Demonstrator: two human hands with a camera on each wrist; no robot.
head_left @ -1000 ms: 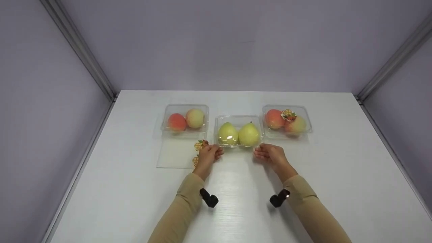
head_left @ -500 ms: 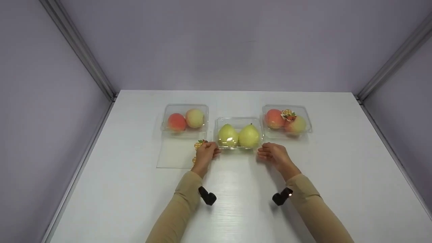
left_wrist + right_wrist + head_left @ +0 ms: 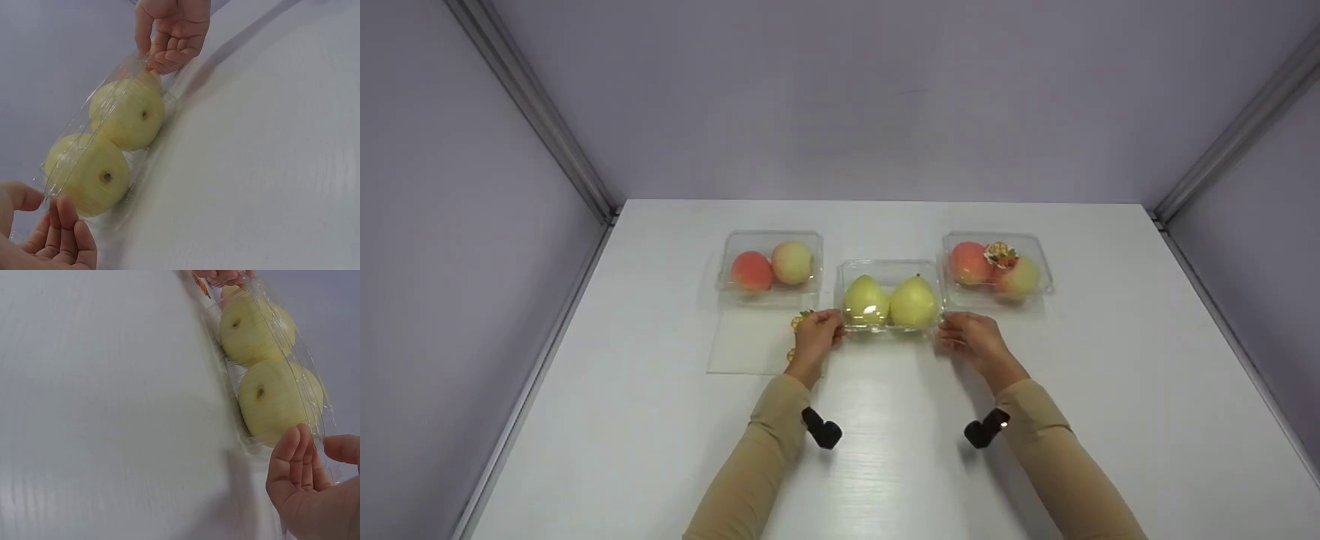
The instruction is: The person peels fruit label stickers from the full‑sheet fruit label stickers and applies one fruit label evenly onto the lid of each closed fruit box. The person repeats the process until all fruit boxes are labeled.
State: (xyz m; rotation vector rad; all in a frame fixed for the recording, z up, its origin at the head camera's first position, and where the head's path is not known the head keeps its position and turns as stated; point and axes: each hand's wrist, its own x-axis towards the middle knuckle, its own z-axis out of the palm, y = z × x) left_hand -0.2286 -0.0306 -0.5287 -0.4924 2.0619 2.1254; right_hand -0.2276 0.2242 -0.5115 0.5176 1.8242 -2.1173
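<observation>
A clear plastic clamshell box (image 3: 891,267) with two yellow-green pears stands in the middle of the white table in the head view. At its near left corner my left hand (image 3: 818,336) pinches the rim, thumb above and fingers beneath, as the left wrist view shows. On the near right corner my right hand (image 3: 973,342) pinches the rim the same way. The lid lies over the pears (image 3: 135,112) (image 3: 275,399), with its front edge along the rim. In the head view, fruit stickers (image 3: 799,323) lie partly hidden behind my left hand.
To the left stands a clear box (image 3: 771,238) with two peaches, just behind a pale sticker sheet (image 3: 746,337). Another box (image 3: 1035,244) with two peaches and a fruit sticker (image 3: 1001,256) on its lid stands at the right. Purple-grey walls (image 3: 855,97) enclose the table.
The pear box has shifted slightly toward me since one second ago. Both hands have moved apart to its corners and slightly forward. The peach boxes stay put.
</observation>
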